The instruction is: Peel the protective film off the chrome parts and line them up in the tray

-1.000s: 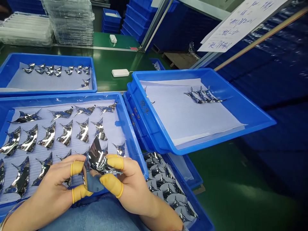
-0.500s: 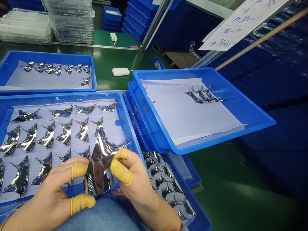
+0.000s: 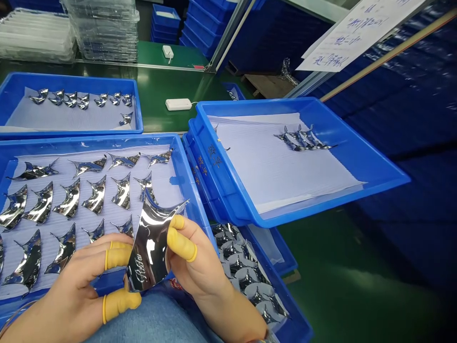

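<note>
A mirror-bright, curved metal piece (image 3: 152,243) with pointed corners and pale script lettering is held upright over my lap. My right hand (image 3: 200,257) pinches its right edge, with yellow finger cots on thumb and forefinger. Along the lower left edge, my left hand (image 3: 89,281) curls its fingers against the piece, partly hidden behind it. The left thumb, also in a yellow cot, lies by the bottom corner. Behind my hands, a blue tray (image 3: 182,190) bears rows of similar shiny pieces (image 3: 94,194) on white paper.
Right of it, stacked blue trays (image 3: 228,186) carry a few nested shiny pieces (image 3: 303,139) on top. Below them, another tray (image 3: 291,309) contains several more. A smaller-piece tray (image 3: 138,109) stands at back left, near clear plastic boxes (image 3: 103,33). A paper sheet (image 3: 342,43) hangs upper right.
The metal piece has turned slightly in my hands, so its lettering and reflections look different. Its top has dipped a little. Both hands keep their hold; the view has shifted slightly.
</note>
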A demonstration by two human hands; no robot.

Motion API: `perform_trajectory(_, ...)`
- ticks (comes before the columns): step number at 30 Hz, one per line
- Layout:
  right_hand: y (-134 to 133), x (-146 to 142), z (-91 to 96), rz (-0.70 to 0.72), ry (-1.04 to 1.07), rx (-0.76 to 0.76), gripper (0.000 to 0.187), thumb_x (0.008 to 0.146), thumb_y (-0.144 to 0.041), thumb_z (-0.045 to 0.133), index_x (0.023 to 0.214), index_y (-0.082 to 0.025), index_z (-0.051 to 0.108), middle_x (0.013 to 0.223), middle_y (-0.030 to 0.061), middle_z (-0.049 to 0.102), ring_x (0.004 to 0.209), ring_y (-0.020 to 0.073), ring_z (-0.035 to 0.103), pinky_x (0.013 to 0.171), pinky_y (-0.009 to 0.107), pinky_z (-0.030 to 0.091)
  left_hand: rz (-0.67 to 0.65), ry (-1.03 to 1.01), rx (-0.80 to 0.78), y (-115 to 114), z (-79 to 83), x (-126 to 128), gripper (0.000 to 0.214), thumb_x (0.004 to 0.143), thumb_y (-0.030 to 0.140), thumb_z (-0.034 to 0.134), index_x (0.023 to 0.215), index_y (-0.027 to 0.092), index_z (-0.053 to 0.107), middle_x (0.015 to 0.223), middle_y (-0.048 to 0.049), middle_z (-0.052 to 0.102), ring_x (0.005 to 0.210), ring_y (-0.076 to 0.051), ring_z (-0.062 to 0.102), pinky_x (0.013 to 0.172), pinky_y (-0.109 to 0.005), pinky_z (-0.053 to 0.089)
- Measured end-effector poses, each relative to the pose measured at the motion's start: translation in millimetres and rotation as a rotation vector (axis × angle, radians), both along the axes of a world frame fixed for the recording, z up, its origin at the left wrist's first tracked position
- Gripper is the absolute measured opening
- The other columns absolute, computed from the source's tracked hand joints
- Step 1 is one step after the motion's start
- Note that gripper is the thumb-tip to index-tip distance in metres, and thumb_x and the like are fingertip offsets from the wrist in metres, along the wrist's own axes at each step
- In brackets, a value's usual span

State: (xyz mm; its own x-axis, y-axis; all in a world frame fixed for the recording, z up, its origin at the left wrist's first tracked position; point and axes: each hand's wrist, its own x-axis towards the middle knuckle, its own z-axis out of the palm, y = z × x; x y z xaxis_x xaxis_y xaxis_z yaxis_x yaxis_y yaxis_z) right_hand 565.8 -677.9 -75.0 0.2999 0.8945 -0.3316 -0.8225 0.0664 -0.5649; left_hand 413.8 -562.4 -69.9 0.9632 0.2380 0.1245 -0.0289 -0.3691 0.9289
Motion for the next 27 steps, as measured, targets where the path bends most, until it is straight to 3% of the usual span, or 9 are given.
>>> perform_trajectory(9, 0.0, 2.4, -0.9, 0.007, 0.077, -0.058, 0.038, 0.063, -0.042, 0.088, 0.069, -0.016, 0.061, 0.06, -0.0037, 0.055, 0.053, 0.0072, 0.048, 0.054, 0.019, 0.039, 0.016, 0.02, 0.027, -0.1, -2.3, -5.2, 0.038, 0.085, 0.025, 0.071, 0.12, 0.033, 0.058, 0.109, 0.0021, 0.068, 0.106, -0.015, 0.059, 0.1, -0.023, 0.048)
perform_trajectory(14, 4.9, 0.6, -4.4, 0.043, 0.15, 0.014, 0.034, 0.065, -0.039, 0.086, 0.069, -0.017, 0.062, 0.058, -0.0037, 0.054, 0.053, 0.0093, 0.048, 0.054, 0.021, 0.039, 0.025, 0.015, 0.01, -0.6, -1.0, -5.1, 0.031, 0.086, 0.024, 0.07, 0.114, 0.033, 0.06, 0.105, 0.0029, 0.069, 0.102, -0.015, 0.061, 0.097, -0.023, 0.05)
perform_trajectory(19, 11.2, -2.7, -10.9, 0.081, 0.395, 0.141, 0.029, 0.066, -0.027, 0.084, 0.062, -0.016, 0.057, 0.051, -0.0062, 0.045, 0.052, 0.0086, 0.041, 0.052, 0.019, 0.04, 0.013, -0.02, 0.032, 3.0, 0.1, -5.8, 0.035, 0.086, 0.024, 0.07, 0.117, 0.034, 0.059, 0.11, 0.0038, 0.069, 0.105, -0.014, 0.063, 0.093, -0.019, 0.052)
perform_trajectory(23, 12.9, -4.0, -13.2, 0.081, 0.59, 0.092, 0.027, 0.066, -0.019, 0.081, 0.063, -0.015, 0.054, 0.056, -0.0052, 0.05, 0.057, 0.0091, 0.047, 0.054, 0.019, 0.042, 0.031, -0.026, 0.075, 5.1, -2.8, -10.6, 0.038, 0.084, 0.022, 0.071, 0.118, 0.032, 0.06, 0.111, 0.003, 0.07, 0.104, -0.015, 0.065, 0.094, -0.021, 0.053)
perform_trajectory(27, 14.1, -5.1, -11.9, 0.082, 0.64, 0.078, 0.024, 0.065, -0.013, 0.074, 0.061, -0.016, 0.051, 0.054, -0.0051, 0.045, 0.055, 0.0093, 0.045, 0.055, 0.02, 0.043, 0.062, 0.012, 0.04, 2.0, -6.6, -16.6, 0.04, 0.084, 0.017, 0.069, 0.119, 0.035, 0.06, 0.112, 0.0026, 0.07, 0.106, -0.018, 0.065, 0.094, -0.025, 0.053)
